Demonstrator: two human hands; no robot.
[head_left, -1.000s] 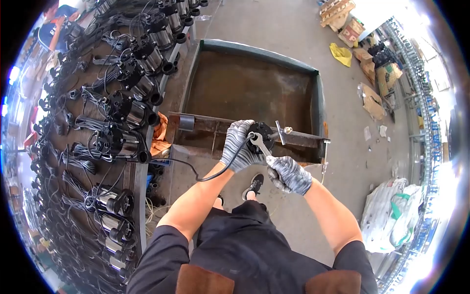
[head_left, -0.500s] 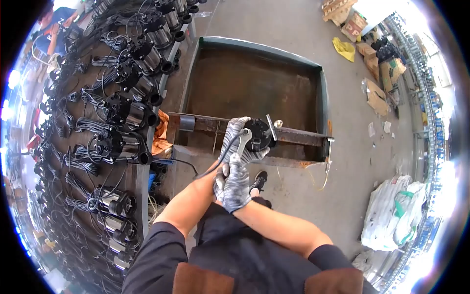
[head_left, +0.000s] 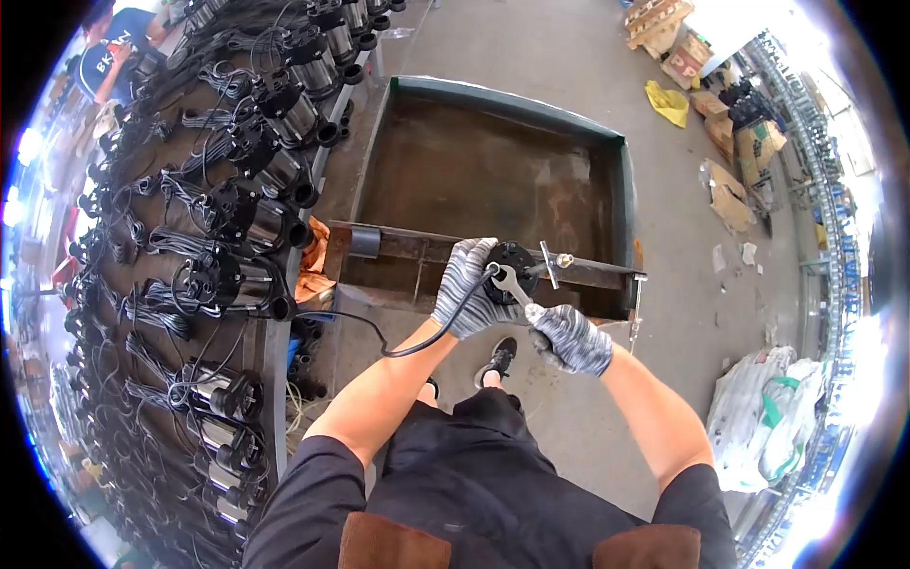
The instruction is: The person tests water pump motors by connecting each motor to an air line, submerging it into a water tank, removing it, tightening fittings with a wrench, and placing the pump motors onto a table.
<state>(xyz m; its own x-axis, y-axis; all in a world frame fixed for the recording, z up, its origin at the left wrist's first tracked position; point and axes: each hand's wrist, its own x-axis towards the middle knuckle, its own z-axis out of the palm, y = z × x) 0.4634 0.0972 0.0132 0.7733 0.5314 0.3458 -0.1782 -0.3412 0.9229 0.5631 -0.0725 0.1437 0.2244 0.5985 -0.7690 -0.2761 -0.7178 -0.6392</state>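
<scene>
A black round pump (head_left: 513, 258) stands at the steel crossbar of the tank. My left hand (head_left: 464, 284), in a grey striped glove, wraps around its near left side. In my gloved right hand (head_left: 572, 339) is a silver open-end wrench (head_left: 515, 287), held by its handle. The wrench's jaw lies over the pump's top, at the fitting where the black cable (head_left: 453, 321) enters. That cable loops down past my left wrist and off to the left. Right of the pump sits a T-shaped metal handle (head_left: 549, 265) beside a brass fitting (head_left: 565, 260).
A rectangular tank (head_left: 502, 171) with brown water lies ahead. On the left, a long bench (head_left: 282, 379) carries several steel-and-black pumps (head_left: 248, 213) with coiled cables. Another person (head_left: 106, 62) is at the far left. White sacks (head_left: 766, 412) and cardboard (head_left: 730, 194) lie to the right.
My right hand has swung right, away from my left wrist, turning the wrench so its handle now points down and right. My left hand stays around the pump.
</scene>
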